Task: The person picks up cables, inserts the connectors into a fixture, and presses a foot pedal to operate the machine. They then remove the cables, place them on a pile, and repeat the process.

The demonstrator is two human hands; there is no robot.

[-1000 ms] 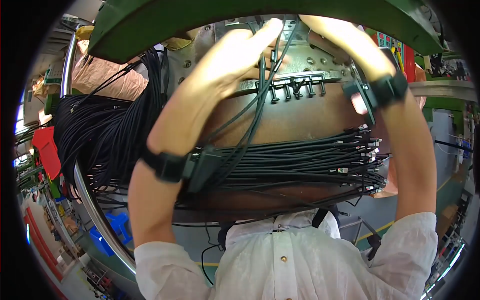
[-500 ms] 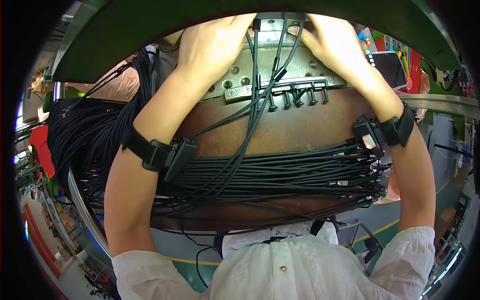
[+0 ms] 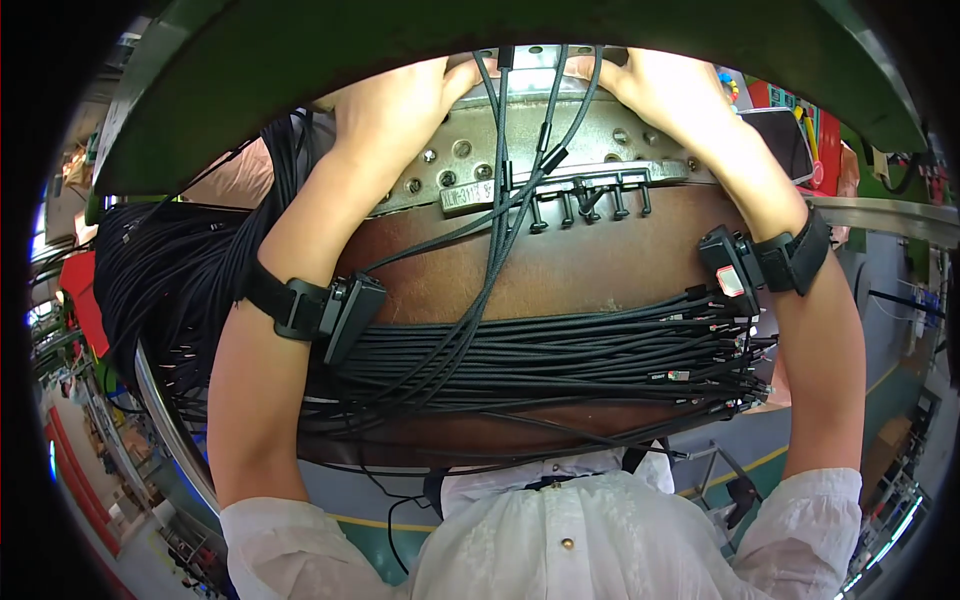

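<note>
At the top, my left hand [image 3: 392, 108] lies over the left side of a metal mould [image 3: 560, 125], its thumb stretched inward to the cables. My right hand [image 3: 668, 92] lies over the right side, thumb also stretched inward beside a cable. Both hands look open, but a dark green overhang [image 3: 500, 22] hides most fingers. Several black cables [image 3: 494, 260] run up between the hands into the mould and cross one another below it. A marked metal bar [image 3: 465, 197] sits along the mould's near edge, with a black comb-like moulded piece [image 3: 590, 195] on it.
A thick bundle of black cables [image 3: 540, 350] lies across the brown surface [image 3: 560, 265] nearer me. More cables [image 3: 170, 270] hang in a mass at left. A phone-like dark slab [image 3: 780, 145] lies at right, by a metal rail [image 3: 890, 212]. Black straps with small boxes circle both forearms.
My left hand has shifted left, away from the cables' tops, and its thumb now shows. The right hand has moved slightly. The overhang sits lower in view.
</note>
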